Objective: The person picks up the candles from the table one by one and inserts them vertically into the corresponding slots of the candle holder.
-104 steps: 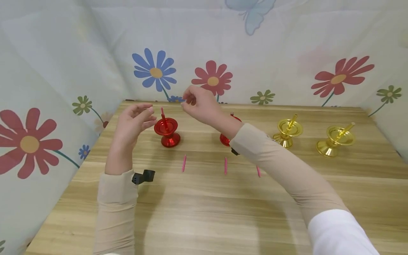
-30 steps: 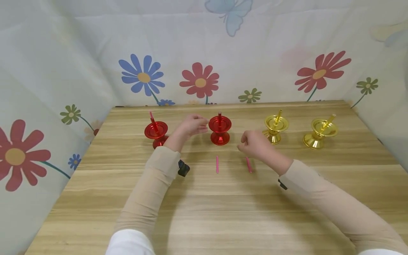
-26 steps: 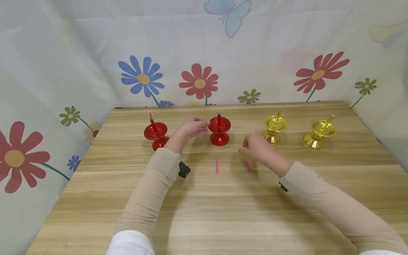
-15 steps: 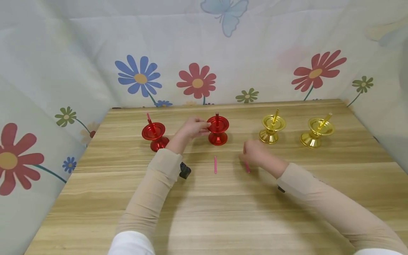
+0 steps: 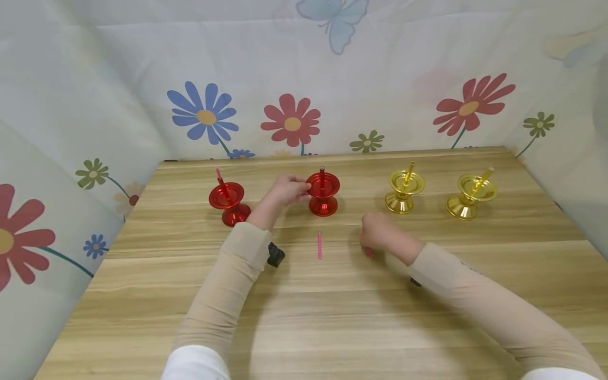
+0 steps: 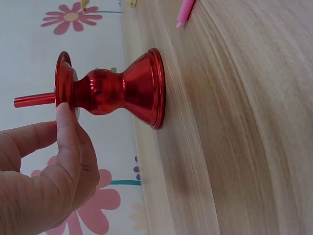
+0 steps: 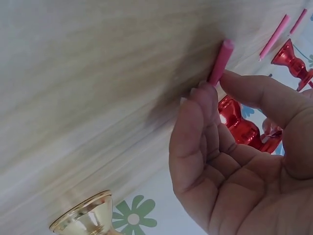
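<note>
Grip at left (image 5: 288,190) pinches a shiny, flared red holder (image 6: 101,92); right grip (image 5: 379,231) pinches a slim pink rod (image 7: 221,62).

We find the space between the left red candle holder (image 5: 233,205) and the middle red candle holder (image 5: 324,194) mostly taken up by the left fingers (image 6: 68,142), pinching the latter's dish, with the left sleeve (image 5: 228,285) slanting across the counter (image 5: 332,327) below. From above we can reach the middle stem and the pink candle (image 5: 320,246) lying between the arms. We have a broad lane between the middle holder and the nearer gold holder (image 5: 401,194), behind the right fingers (image 7: 188,142). The far gold holder (image 5: 470,198) leaves only a slimmer gap.
</note>
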### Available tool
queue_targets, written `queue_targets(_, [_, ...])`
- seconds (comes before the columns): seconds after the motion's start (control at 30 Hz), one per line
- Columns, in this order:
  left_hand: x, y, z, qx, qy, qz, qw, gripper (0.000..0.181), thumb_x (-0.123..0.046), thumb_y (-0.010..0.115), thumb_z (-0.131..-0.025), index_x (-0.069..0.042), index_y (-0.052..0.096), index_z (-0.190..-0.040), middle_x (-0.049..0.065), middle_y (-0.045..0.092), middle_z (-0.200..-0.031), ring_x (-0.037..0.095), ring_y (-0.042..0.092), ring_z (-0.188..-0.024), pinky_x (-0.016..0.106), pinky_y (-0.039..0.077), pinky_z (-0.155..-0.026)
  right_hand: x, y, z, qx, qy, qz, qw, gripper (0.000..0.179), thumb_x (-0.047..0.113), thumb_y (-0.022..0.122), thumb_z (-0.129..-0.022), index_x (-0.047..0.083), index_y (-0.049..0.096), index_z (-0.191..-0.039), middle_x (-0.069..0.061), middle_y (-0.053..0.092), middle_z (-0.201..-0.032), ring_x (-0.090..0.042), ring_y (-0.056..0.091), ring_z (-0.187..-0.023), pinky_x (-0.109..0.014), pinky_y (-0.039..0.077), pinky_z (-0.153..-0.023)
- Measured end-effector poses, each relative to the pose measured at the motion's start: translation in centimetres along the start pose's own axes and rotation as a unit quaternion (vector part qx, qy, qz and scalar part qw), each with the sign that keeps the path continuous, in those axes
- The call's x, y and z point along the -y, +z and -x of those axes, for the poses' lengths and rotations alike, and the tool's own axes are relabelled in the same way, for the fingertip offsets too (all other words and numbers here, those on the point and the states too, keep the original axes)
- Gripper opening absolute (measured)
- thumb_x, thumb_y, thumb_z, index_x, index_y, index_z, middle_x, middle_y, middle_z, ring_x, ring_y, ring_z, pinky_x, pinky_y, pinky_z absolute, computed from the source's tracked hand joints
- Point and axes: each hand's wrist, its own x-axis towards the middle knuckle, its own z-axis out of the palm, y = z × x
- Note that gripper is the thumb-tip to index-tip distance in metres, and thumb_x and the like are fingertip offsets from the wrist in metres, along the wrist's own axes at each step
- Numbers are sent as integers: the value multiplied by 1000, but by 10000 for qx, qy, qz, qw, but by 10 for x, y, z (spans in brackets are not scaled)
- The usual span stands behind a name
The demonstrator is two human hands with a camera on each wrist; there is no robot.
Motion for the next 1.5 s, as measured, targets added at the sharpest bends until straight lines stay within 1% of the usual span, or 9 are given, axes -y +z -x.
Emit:
queue_targets(0.1, [0, 0, 0, 14, 20, 16, 10000, 31, -3, 51, -96, 11, 49, -124, 13, 52, -100, 29, 58, -96, 40, 47, -99, 1, -1, -1, 108, 73, 4, 9999, 24, 1, 56, -70, 9, 57, -47, 1, 55, -46, -16, 52, -52, -23, 39, -50])
queue_targets(0.27, [0, -1, -1, 11, 15, 22, 10000, 32, -3, 50, -97, 10, 49, -125, 15, 53, -106, 23, 58, -88, 40, 47, -100, 1, -1, -1, 199, 151, -59, 9997, 17, 4, 56, -79, 8, 54, -62, 2, 52, -44, -15, 52, -48, -22, 40, -52])
queue_targets(0.43, [0, -2, -1, 28, -16, 25, 10000, 32, -4, 51, -96, 9, 50, -125, 17, 53, -110, 26, 58, -93, 39, 47, -100, 1, -1, -2, 219, 196, -135, 9995, 16, 7, 58, -82, 6, 53, -67, 2, 50, -42, -16, 54, -47, -24, 42, -54])
queue_targets(0.63, [2, -3, -1, 10, -34, 69, 10000, 30, -4, 52, -96, 8, 51, -123, 14, 54, -105, 31, 57, -99, 39, 47, -100, 4, -1, 0, 247, 128, -133, 9995, 16, 6, 60, -78, 7, 49, -68, -1, 49, -53, -13, 48, -45, -22, 38, -50])
queue_targets(0.8, [3, -3, -2, -7, -37, 87, 10000, 30, -5, 52, -96, 8, 52, -124, 17, 54, -110, 31, 57, -101, 38, 47, -99, 6, -1, 1, 261, 147, -312, 9991, 16, 4, 59, -75, 9, 45, -68, -2, 47, -56, -10, 43, -41, -20, 34, -44])
queue_targets(1.07, [4, -3, -2, 9, -17, 68, 10000, 31, -4, 52, -96, 8, 51, -124, 14, 54, -106, 26, 58, -93, 39, 47, -100, 1, 3, -2, 126, 298, -676, 9972, 19, 7, 57, -76, 10, 44, -63, -4, 48, -57, -13, 44, -45, -22, 36, -43])
queue_targets(1.27, [4, -2, -1, -22, -4, 217, 9998, 29, -3, 53, -95, 9, 51, -122, 13, 53, -102, 26, 59, -92, 40, 47, -100, -4, 3, -5, -138, 14, -785, 9968, 33, 7, 58, -75, 15, 38, -51, 3, 44, -45, -10, 42, -41, -20, 33, -43])
queue_targets(1.37, [4, -1, -1, -49, -19, 254, 9997, 29, -2, 53, -95, 9, 51, -122, 13, 53, -102, 29, 58, -97, 40, 47, -100, -4, 2, -5, -187, -187, -770, 9967, 28, 7, 60, -75, 13, 42, -54, 3, 45, -47, -9, 44, -44, -20, 35, -46])
queue_targets(1.5, [4, -1, 0, -74, -28, 292, 9995, 30, -3, 53, -95, 8, 50, -122, 13, 53, -101, 31, 58, -98, 40, 47, -100, -2, -1, -6, -381, -306, -832, 9953, 21, 9, 62, -81, 8, 50, -64, 0, 50, -58, -13, 48, -55, -22, 38, -52])
